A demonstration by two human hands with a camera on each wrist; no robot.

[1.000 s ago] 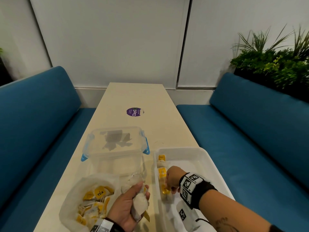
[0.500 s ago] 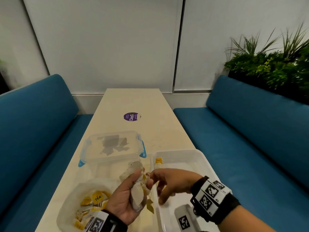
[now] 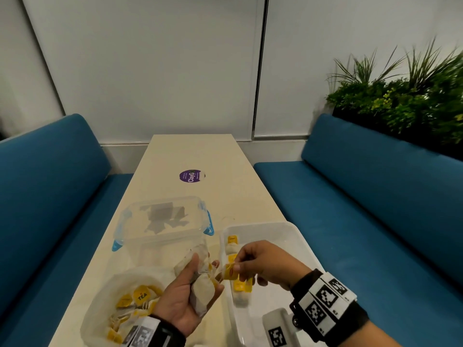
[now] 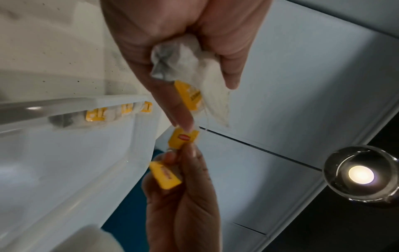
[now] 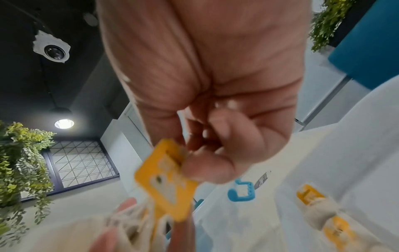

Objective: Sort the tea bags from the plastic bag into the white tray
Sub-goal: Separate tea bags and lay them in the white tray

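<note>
Pinching a yellow paper tag [image 3: 229, 271] between thumb and forefinger, the right hand [image 3: 269, 265] is hovering low in the centre of the head view, over the near left part of the white tray [image 3: 295, 249]. Thin strings are running from that tag to a bunch of tea bags [image 3: 200, 284] that the left hand [image 3: 185, 299] is gripping, fingers curled round the pale pouches, just left of the tray's rim.

- Left wrist view: the left hand [image 4: 181, 37] is closing round crumpled tea bags [image 4: 194, 68], one yellow tag tucked against them; below, the right hand [image 4: 185, 196] is holding a tag [image 4: 183, 138] at its fingertips, with a second yellow tag [image 4: 165, 175] showing lower by its fingers.
- Right wrist view: the tag [image 5: 166, 180] is sitting blurred under the thumb of the right hand [image 5: 205, 85].
- White tray, lower right of centre: a row of tea bags with yellow tags [image 3: 236, 269] is lying along its left wall.
- Plastic bag [image 3: 105, 306], lower left: lying open on the table [image 3: 190, 151], more tea bags with yellow tags inside.
- Clear container with blue clips [image 3: 160, 221]: standing beyond the bag, left of the tray.
- Purple round sticker [image 3: 191, 176]: lying farther up the table.
- Blue benches flanking the table; green plants [image 3: 400, 96] at upper right.
</note>
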